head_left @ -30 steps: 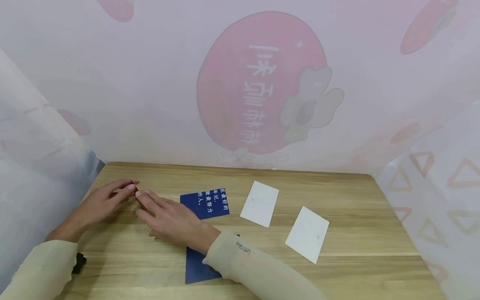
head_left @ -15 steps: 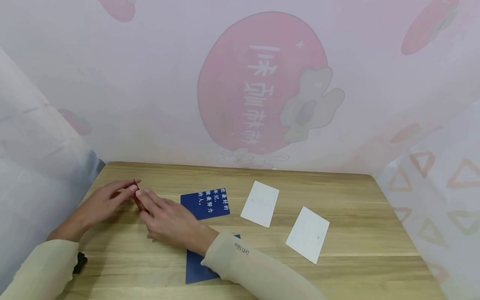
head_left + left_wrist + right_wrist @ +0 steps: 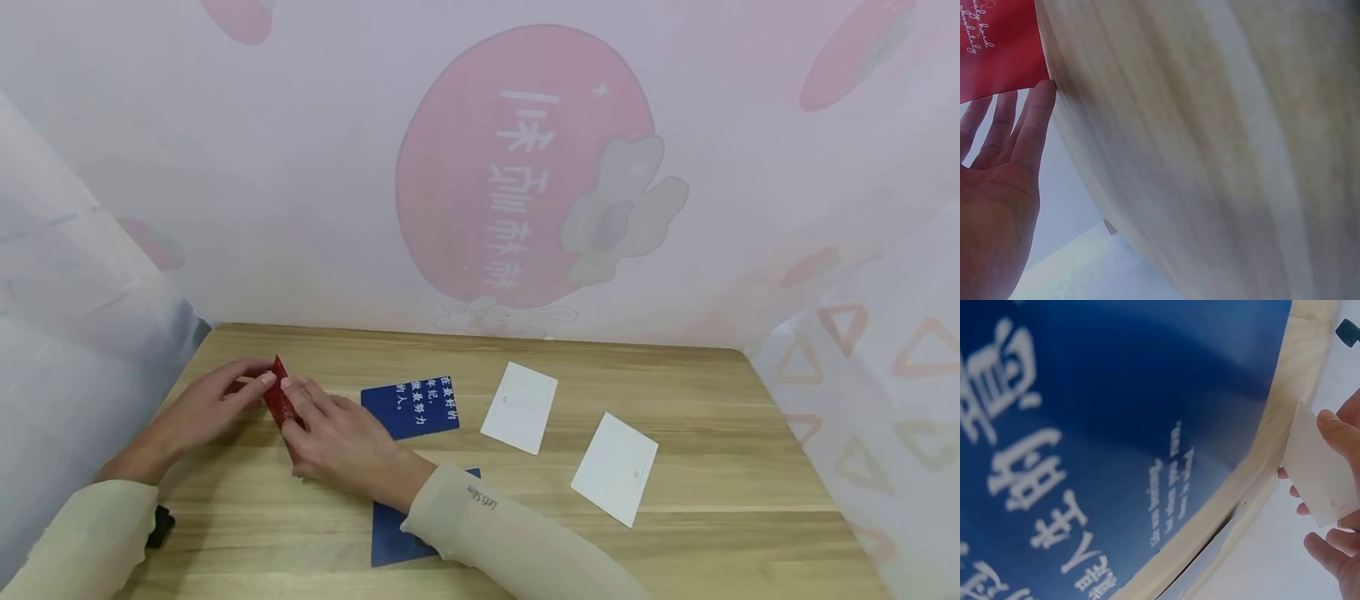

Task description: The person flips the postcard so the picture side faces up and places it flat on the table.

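Both hands hold a red card (image 3: 281, 407) on its edge over the left part of the table. My left hand (image 3: 206, 406) pinches its far end between thumb and fingers. White script marks its red face (image 3: 1000, 53) in the left wrist view, the left fingers (image 3: 1034, 128) reaching up to its lower edge. My right hand (image 3: 348, 446) grips the card's near right side. In the right wrist view its white back (image 3: 1319, 469) shows, with a thumb lying over it. Part of the card is hidden behind the right hand.
Two blue cards with white writing lie by the right arm, one farther back (image 3: 405, 408) and one nearer (image 3: 397, 533), partly under the sleeve. Two white cards lie to the right, one at the back (image 3: 519, 408), one closer (image 3: 617, 469). A printed curtain (image 3: 300, 167) stands behind the table.
The red card has tilted so more of its red face shows, and it has shifted slightly right. The hands moved only a little; the other cards stayed put.
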`<state>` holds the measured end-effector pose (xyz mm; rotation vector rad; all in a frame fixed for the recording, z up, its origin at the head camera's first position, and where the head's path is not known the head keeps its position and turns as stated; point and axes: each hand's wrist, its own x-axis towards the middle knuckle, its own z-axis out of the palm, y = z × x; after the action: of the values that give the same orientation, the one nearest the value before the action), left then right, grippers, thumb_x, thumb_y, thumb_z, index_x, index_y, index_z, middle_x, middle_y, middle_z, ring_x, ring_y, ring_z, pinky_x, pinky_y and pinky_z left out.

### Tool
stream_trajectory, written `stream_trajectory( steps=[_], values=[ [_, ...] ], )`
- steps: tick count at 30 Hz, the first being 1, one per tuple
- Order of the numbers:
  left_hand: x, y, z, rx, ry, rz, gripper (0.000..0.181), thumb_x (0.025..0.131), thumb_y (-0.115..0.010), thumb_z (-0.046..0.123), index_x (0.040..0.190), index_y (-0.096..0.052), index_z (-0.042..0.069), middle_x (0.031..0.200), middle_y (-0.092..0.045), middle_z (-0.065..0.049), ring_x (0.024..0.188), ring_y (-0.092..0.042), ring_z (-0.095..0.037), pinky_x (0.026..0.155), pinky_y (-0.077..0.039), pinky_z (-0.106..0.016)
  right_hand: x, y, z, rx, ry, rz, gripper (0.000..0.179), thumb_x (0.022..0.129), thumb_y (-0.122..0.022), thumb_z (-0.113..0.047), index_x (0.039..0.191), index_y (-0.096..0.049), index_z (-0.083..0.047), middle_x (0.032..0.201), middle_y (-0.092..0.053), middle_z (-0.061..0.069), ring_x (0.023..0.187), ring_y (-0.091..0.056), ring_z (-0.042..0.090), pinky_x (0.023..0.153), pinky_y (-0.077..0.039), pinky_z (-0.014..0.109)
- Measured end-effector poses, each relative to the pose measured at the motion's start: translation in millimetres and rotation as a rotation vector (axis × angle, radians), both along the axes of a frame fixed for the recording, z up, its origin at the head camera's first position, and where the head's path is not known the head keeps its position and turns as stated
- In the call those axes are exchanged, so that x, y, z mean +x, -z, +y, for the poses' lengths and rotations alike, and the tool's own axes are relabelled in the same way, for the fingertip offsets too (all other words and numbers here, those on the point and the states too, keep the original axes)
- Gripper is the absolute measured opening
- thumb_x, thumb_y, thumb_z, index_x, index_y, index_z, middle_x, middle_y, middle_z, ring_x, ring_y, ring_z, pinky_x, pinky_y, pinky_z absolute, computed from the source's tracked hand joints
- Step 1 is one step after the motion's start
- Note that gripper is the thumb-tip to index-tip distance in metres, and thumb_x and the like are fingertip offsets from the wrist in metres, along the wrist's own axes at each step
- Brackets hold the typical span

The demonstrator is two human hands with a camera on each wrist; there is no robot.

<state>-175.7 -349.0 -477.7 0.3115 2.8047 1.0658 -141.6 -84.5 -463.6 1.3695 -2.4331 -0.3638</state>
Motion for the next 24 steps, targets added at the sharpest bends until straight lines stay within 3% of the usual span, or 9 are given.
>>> stream_trajectory(
  steps=[3,8,11,19,24],
  values=[
    [0.6,-1.5,-0.6,-0.021,-0.004,0.008,0.061,0.117,-0.048,0.046,0.159,-0.051,0.002,0.153,-0.060,-0.029,0.127,-0.068,-0.048,0.098,-0.061,-0.048,0.6,-0.6,-0.2,0.014,0.009,-0.015,0.068,0.107,-0.053,-0.070,0.155,-0.057,-0.023,0.179,-0.030,0.014,0.166,-0.032,0.028,0.117,-0.052,0.027],
    [1.7,-2.0,-1.6,-0.026,0.000,0.018,0.060,0.116,-0.050,0.046,0.159,-0.053,0.004,0.155,-0.059,-0.027,0.128,-0.067,-0.048,0.097,-0.059,-0.044,1.5,0.1,-1.2,0.042,0.012,-0.022,0.071,0.106,-0.051,-0.072,0.156,-0.057,-0.022,0.181,-0.025,0.012,0.166,-0.029,0.028,0.117,-0.052,0.027],
    [2.3,-1.4,-1.4,-0.026,0.006,0.028,0.058,0.116,-0.051,0.044,0.158,-0.053,0.003,0.154,-0.059,-0.028,0.128,-0.067,-0.048,0.098,-0.060,-0.051,1.8,0.9,-2.2,0.048,0.019,-0.038,0.070,0.106,-0.050,-0.073,0.154,-0.057,-0.023,0.182,-0.025,0.011,0.167,-0.028,0.027,0.118,-0.051,0.027],
    [5.4,-0.8,-1.1,-0.012,0.014,0.016,0.059,0.117,-0.049,0.044,0.161,-0.051,0.006,0.157,-0.056,-0.029,0.128,-0.065,-0.052,0.101,-0.054,-0.073,3.4,3.7,-3.7,0.034,0.024,-0.054,0.071,0.107,-0.044,-0.075,0.156,-0.056,-0.025,0.176,-0.040,0.005,0.162,-0.036,0.027,0.114,-0.054,0.026],
    [6.8,-1.3,-0.9,-0.011,0.017,0.011,0.057,0.116,-0.052,0.044,0.160,-0.052,0.008,0.155,-0.058,-0.026,0.128,-0.066,-0.050,0.102,-0.055,-0.071,5.0,5.6,-4.3,0.019,0.019,-0.049,0.066,0.108,-0.043,-0.073,0.151,-0.059,-0.026,0.168,-0.050,0.003,0.158,-0.043,0.029,0.109,-0.057,0.026]
  ],
)
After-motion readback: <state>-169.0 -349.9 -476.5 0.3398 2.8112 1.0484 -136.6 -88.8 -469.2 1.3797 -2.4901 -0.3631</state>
